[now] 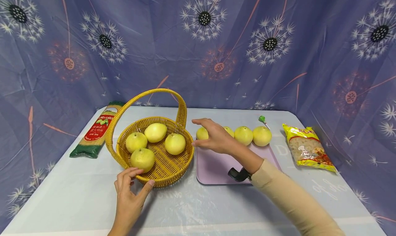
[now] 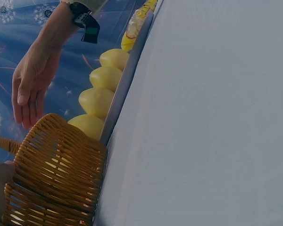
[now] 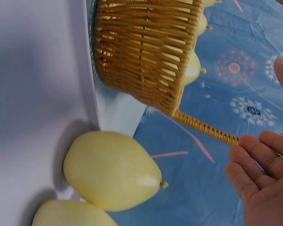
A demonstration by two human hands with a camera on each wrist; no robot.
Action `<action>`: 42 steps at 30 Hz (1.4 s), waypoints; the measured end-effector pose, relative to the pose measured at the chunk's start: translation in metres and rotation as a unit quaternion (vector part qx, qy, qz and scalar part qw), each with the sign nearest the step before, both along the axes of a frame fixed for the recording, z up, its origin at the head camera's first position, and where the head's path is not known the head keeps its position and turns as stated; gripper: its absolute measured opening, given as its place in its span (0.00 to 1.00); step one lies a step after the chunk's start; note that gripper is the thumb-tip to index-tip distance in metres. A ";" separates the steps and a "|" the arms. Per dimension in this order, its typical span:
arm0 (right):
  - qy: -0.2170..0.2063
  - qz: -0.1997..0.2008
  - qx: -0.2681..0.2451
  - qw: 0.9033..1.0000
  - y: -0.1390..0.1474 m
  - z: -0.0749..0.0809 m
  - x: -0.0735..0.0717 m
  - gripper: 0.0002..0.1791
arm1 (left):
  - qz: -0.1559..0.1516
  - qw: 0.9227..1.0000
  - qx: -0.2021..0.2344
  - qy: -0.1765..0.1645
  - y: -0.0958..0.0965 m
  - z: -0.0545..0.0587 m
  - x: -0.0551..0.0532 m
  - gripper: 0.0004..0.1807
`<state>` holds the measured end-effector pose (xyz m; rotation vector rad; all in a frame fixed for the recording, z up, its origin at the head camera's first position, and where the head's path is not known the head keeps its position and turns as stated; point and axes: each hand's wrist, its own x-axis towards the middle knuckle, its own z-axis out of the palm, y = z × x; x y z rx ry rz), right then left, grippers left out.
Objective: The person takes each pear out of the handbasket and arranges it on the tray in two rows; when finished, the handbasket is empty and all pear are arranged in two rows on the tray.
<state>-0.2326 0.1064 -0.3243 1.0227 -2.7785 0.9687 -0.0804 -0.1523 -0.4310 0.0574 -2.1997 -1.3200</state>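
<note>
A yellow wicker basket [image 1: 161,175] with a tall arched handle holds several pale yellow pears [image 1: 175,144]. My left hand [image 1: 128,191] grips its near rim, fingers over the edge beside a pear and thumb along the outside; in the left wrist view the thumb touches the weave. Between the basket and the tray, my right hand [image 1: 216,138] hovers with nothing in it, fingers extended and thumb spread. It partly hides a row of several pears [image 1: 243,135] along the far side of a pale purple tray [image 1: 216,170]. The right wrist view shows one tray pear [image 3: 111,170] close up.
A red and green Olivoilà packet [image 1: 97,131] lies left of the basket. On the right is a yellow plastic food bag [image 1: 307,148]. A small green-topped lollipop-like item [image 1: 262,119] lies behind the pears. A patterned blue curtain [image 1: 161,40] hangs behind the table.
</note>
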 end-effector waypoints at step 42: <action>-0.025 0.041 0.123 0.991 -0.066 -0.024 -0.033 0.45 | 0.004 1.000 -0.007 0.008 0.000 -0.001 0.000 0.25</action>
